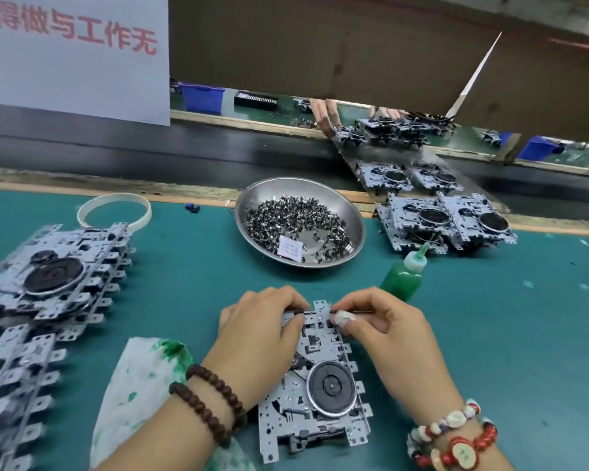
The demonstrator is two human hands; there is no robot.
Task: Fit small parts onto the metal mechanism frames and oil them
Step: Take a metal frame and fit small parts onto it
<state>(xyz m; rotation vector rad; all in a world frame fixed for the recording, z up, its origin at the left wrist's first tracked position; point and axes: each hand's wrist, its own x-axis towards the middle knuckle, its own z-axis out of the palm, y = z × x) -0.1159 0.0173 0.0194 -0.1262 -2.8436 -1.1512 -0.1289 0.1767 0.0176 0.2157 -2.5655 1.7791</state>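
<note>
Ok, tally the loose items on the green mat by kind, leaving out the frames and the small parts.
Metal bowl: 1
Green oil bottle: 1
White ring: 1
Stained cloth: 1
Total: 4

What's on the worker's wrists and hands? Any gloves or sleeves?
No gloves or sleeves show. The left hand has dark brown wooden bead bracelets at the wrist. The right hand has red and white bead bracelets at the wrist, and white tape wraps one fingertip.
</note>
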